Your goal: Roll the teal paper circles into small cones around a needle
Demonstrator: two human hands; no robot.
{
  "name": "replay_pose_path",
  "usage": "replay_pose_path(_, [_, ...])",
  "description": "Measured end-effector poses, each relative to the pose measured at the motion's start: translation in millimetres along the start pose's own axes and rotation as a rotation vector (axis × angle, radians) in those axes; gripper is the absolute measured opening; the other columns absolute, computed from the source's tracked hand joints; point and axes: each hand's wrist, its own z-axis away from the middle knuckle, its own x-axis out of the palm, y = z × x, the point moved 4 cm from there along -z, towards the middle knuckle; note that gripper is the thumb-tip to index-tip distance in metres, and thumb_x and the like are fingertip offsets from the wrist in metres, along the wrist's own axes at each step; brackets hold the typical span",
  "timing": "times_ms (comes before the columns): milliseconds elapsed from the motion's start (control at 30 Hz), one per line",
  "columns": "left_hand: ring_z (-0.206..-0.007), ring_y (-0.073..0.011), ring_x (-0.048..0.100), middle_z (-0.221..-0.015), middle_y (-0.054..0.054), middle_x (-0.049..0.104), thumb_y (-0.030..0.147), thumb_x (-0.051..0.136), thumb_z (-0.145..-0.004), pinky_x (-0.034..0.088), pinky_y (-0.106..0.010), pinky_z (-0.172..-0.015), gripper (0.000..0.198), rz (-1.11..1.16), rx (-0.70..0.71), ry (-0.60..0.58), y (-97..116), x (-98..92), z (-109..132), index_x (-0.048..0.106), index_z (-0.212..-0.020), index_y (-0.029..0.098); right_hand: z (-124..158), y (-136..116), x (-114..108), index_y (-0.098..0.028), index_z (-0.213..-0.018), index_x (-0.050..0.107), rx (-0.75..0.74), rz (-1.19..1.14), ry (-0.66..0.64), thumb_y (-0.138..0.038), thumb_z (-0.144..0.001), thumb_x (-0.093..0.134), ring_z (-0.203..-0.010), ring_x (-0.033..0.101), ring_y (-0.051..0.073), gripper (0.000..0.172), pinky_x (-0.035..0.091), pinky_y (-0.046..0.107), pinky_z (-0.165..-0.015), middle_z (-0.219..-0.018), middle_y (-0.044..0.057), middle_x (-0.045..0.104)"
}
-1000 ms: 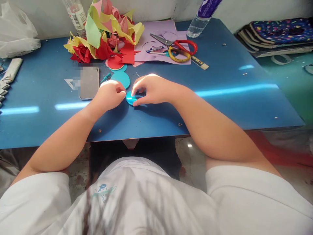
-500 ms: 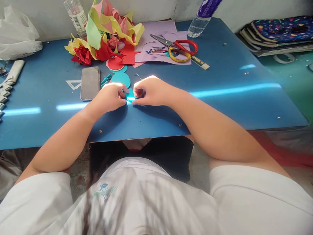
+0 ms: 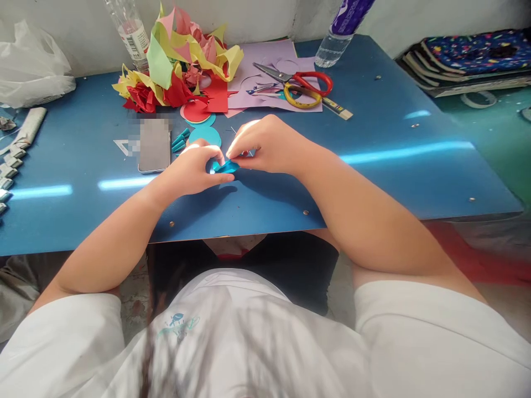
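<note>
Between my hands, just above the blue table, is a small piece of turquoise paper, bent or folded. My left hand holds it from the left, thumb below and fingers above. The fingertips of my right hand pinch its right end. Part of the paper is hidden by my fingers. Just beyond my hands lie turquoise paper circles in a stack, and several small rolled turquoise paper pieces sit left of them. A thin pin-like object shows near my right fingers.
A phone and a white set square lie to the left. Behind are scissors on purple paper, red paper circles, crumpled paper flowers, a water bottle and another clear bottle.
The turquoise paper has gone from a flatter piece to a folded, tilted one. My right hand has risen slightly, fingers now pinching its end; my left thumb has stretched to the right.
</note>
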Motion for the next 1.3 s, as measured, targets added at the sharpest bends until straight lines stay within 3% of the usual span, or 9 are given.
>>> replay_pose_path(167, [-0.095,-0.0231,0.07,-0.104,-0.004,0.077,0.045,0.088,-0.093,0.057,-0.037,-0.091,0.027,0.117,-0.023,0.022,-1,0.3,-3,0.071,-0.099,0.024,2,-2,-6,-0.035,-0.094,0.089,-0.053,-0.146,0.076,-0.044,-0.096,0.069,-0.116,0.079,0.033,0.021,0.061,0.057,-0.106,-0.113,0.008,0.091])
replay_pose_path(367, [-0.082,-0.0206,0.067,-0.087,-0.001,0.071,0.043,0.085,-0.097,0.054,-0.036,-0.077,0.027,0.35,-0.116,0.031,-1,3.4,-3,0.065,-0.096,0.025,-1,3,-8,-0.036,-0.101,0.085,-0.004,-0.134,0.234,-0.042,-0.092,0.073,-0.122,0.072,0.034,0.016,0.062,0.056,-0.103,-0.123,0.012,0.088])
replay_pose_path(433, [-0.082,-0.0205,0.069,-0.087,-0.001,0.072,0.039,0.087,-0.097,0.059,-0.036,-0.078,0.028,0.458,-0.147,0.04,0,2.9,-2,0.063,-0.097,0.025,-1,2,-10,-0.035,-0.1,0.082,-0.002,-0.12,0.273,-0.044,-0.092,0.075,-0.121,0.069,0.034,0.014,0.061,0.055,-0.1,-0.124,0.013,0.086])
replay_pose_path(567, [-0.089,-0.0203,0.075,-0.094,-0.004,0.076,0.032,0.091,-0.095,0.068,-0.037,-0.084,0.028,0.618,-0.173,0.056,2,-0.2,-2,0.064,-0.1,0.025,1,-2,-14,-0.032,-0.096,0.079,-0.017,-0.042,0.358,-0.045,-0.099,0.073,-0.099,0.066,0.031,0.014,0.056,0.053,-0.094,-0.105,0.012,0.08])
replay_pose_path(700, [-0.093,-0.019,0.076,-0.096,-0.003,0.075,0.024,0.094,-0.092,0.068,-0.033,-0.082,0.028,0.692,-0.163,0.109,2,-3.1,-1,0.067,-0.097,0.023,2,2,-12,-0.03,-0.096,0.078,-0.071,-0.008,0.41,-0.038,-0.1,0.074,-0.082,0.059,0.025,0.011,0.05,0.048,-0.084,-0.087,0.006,0.072])
replay_pose_path(800, [-0.092,-0.0188,0.076,-0.092,-0.002,0.074,0.031,0.103,-0.089,0.068,-0.032,-0.083,0.036,0.81,-0.189,0.133,1,-2.8,0,0.07,-0.099,0.022,1,13,-5,-0.027,-0.098,0.077,-0.11,-0.009,0.417,-0.031,-0.096,0.077,-0.074,0.053,0.021,0.004,0.046,0.042,-0.078,-0.075,-0.001,0.062])
replay_pose_path(933, [-0.097,-0.0201,0.077,-0.095,-0.004,0.076,0.049,0.111,-0.086,0.071,-0.036,-0.09,0.05,0.966,-0.173,0.082,4,-1.4,0,0.073,-0.102,0.021,-3,24,6,-0.025,-0.106,0.078,-0.127,0.006,0.354,-0.03,-0.099,0.082,-0.073,0.051,0.019,0.01,0.043,0.036,-0.073,-0.08,-0.002,0.064])
replay_pose_path(1133, [-0.098,-0.0233,0.085,-0.096,-0.002,0.082,0.024,0.097,-0.087,0.072,-0.045,-0.101,0.045,1.126,-0.198,0.153,-3,-0.5,-3,0.066,-0.12,0.023,-2,25,4,-0.026,-0.125,0.083,-0.182,0.079,0.401,-0.038,-0.1,0.092,-0.083,0.059,0.02,0.029,0.047,0.037,-0.078,-0.098,0.002,0.07])
replay_pose_path(1300, [-0.102,-0.0276,0.089,-0.103,-0.001,0.083,0.023,0.088,-0.078,0.071,-0.052,-0.11,0.073,1.253,-0.074,0.2,2,-4.5,-5,0.057,-0.144,0.026,1,20,-3,-0.028,-0.13,0.081,-0.295,0.028,0.48,-0.043,-0.104,0.088,-0.075,0.059,0.02,0.03,0.049,0.038,-0.074,-0.091,0.0,0.071])
